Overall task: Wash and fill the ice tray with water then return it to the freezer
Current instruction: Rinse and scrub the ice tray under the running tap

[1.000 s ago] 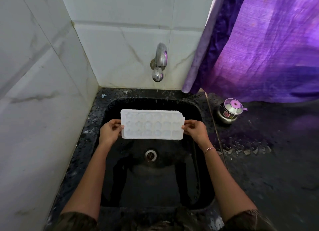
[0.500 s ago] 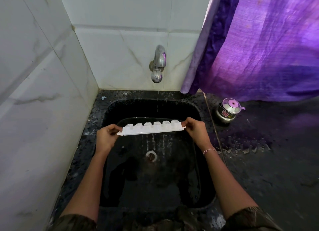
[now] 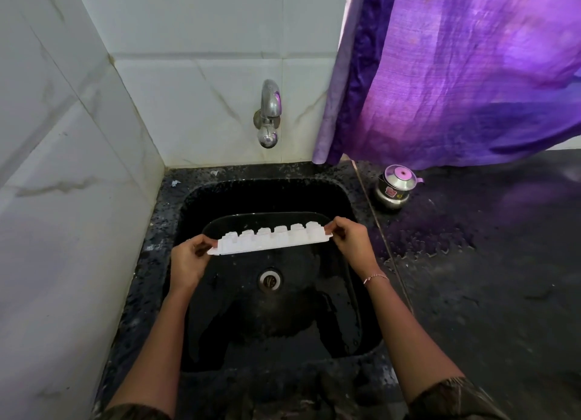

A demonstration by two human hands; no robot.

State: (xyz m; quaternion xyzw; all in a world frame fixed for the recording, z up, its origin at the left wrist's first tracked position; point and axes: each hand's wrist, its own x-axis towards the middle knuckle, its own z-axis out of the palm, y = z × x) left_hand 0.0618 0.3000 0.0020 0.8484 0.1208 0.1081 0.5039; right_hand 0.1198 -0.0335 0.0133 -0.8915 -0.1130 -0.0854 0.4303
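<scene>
A white plastic ice tray (image 3: 270, 240) hangs over the black sink (image 3: 364, 319), turned over so the bumps of its cups face up and toward me. My left hand (image 3: 188, 262) pinches its left end and my right hand (image 3: 350, 242) pinches its right end. The tray slopes slightly, its right end higher. A steel tap (image 3: 268, 115) sticks out of the tiled wall above the sink, with no water running from it. The round drain (image 3: 269, 280) lies just below the tray.
White marble-look tiles cover the back and left walls. A purple curtain (image 3: 456, 74) hangs at the right. A small steel lidded pot (image 3: 395, 187) stands on the wet black countertop (image 3: 487, 278) right of the sink.
One second ago the tray faced up and flat toward me; it has since been tipped over above the sink, and now its underside shows.
</scene>
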